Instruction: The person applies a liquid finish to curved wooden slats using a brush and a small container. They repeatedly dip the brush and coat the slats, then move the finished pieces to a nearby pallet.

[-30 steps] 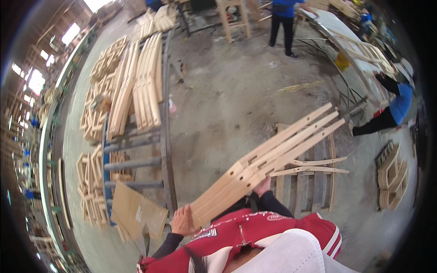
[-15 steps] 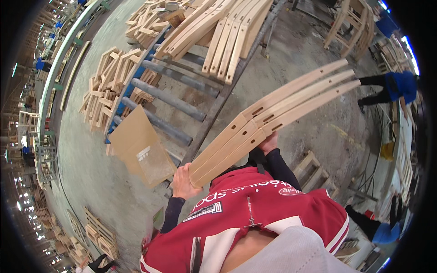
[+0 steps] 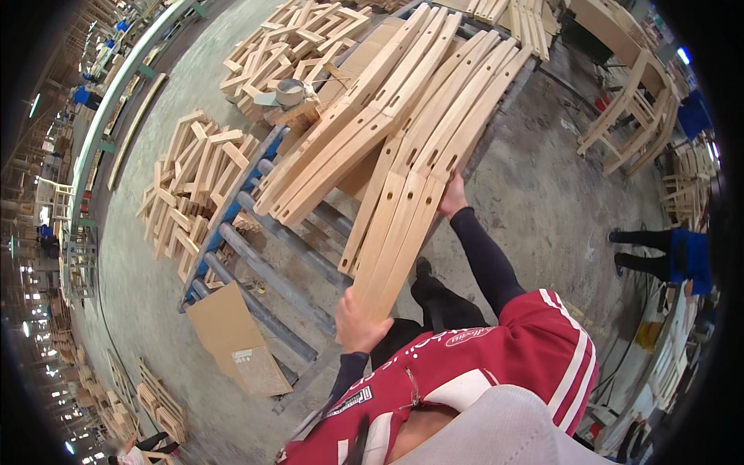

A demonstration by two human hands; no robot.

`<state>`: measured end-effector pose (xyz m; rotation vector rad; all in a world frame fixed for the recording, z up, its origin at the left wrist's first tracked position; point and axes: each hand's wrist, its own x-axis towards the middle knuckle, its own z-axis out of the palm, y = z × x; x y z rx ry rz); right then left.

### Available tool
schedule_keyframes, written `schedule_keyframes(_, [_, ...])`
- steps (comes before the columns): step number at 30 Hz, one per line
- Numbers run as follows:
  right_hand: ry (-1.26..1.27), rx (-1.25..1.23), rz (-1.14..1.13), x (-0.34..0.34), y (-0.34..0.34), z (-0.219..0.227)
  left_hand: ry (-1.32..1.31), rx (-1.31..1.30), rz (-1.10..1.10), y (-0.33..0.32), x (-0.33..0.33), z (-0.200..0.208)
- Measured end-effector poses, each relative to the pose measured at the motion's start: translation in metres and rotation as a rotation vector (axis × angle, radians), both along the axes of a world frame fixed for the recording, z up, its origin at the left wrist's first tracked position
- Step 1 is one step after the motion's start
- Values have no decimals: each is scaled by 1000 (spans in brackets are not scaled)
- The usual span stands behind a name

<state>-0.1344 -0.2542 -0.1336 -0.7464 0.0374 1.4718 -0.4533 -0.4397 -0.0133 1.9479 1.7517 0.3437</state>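
Between my two hands is a bundle of three pale curved wooden chair legs (image 3: 403,225), side by side, with dark slots near the bend. My left hand (image 3: 360,322) is closed round their near ends. Farther up, my right hand (image 3: 453,198) grips the right side close to the bend; its fingers are partly hidden by the wood. The bundle's far end is over or against similar legs on the roller conveyor; whether it rests there I cannot tell. Another group of slotted legs (image 3: 333,159) lies to the left on the conveyor.
Bare conveyor rollers (image 3: 271,275) run toward a flat cardboard sheet (image 3: 232,341). Beyond the blue side rail lie heaps of short wooden parts (image 3: 198,182). A metal can (image 3: 290,92) stands by the stacked legs. At right are a wooden frame (image 3: 632,116) and a person in blue (image 3: 690,260).
The bundle has swung from the open floor at right over to the conveyor, up against the legs lying there. Both hands have kept hold. My body has turned and moved closer to the conveyor.
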Motion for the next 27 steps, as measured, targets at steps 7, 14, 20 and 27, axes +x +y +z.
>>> schedule_keyframes(7, [-563, -361, -53, 41, 79, -8, 32, -76, 101, 106, 84, -18])
schedule_keyframes(14, [-1163, -403, 113, 59, 74, -74, 103, 1, 59, 117, 93, -56])
schedule_keyframes(20, [-944, -373, 294, 28, 69, 23, 126, -26, 64, 121, 75, -63])
schedule_keyframes(27, [-1359, -338, 258, 42, -13, -4, 246, 211, -134, 113, 72, -61])
